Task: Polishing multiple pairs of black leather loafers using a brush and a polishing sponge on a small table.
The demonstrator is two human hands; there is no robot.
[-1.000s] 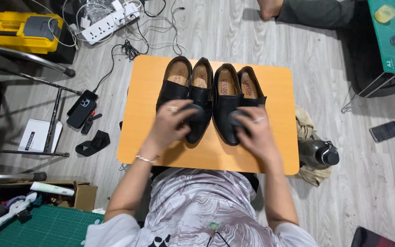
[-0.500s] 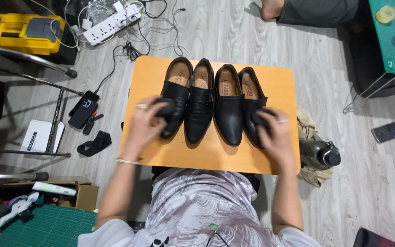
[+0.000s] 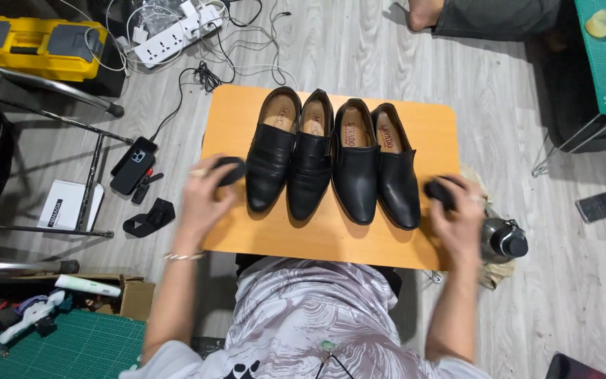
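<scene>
Standing over the small orange surface [image 3: 415, 242], the person has four black leather shoes [image 3: 331, 158] lined up across its middle, toes toward the near edge; the left hand [image 3: 205, 193] is closed around a dark pad or cloth [image 3: 230, 170] just beside the leftmost shoe [image 3: 272, 158], near the left edge; the right hand [image 3: 457, 214] grips another dark pad [image 3: 438, 191] by the rightmost shoe [image 3: 395, 168], near the right edge; the hands are well apart; it looks like a pause between wipes, and bringing the pads back onto the leather would seem to call for light, even contact; a white box [image 3: 70, 205] lies on the floor beyond the left edge; a yellow case [image 3: 36, 38] sits further off.
</scene>
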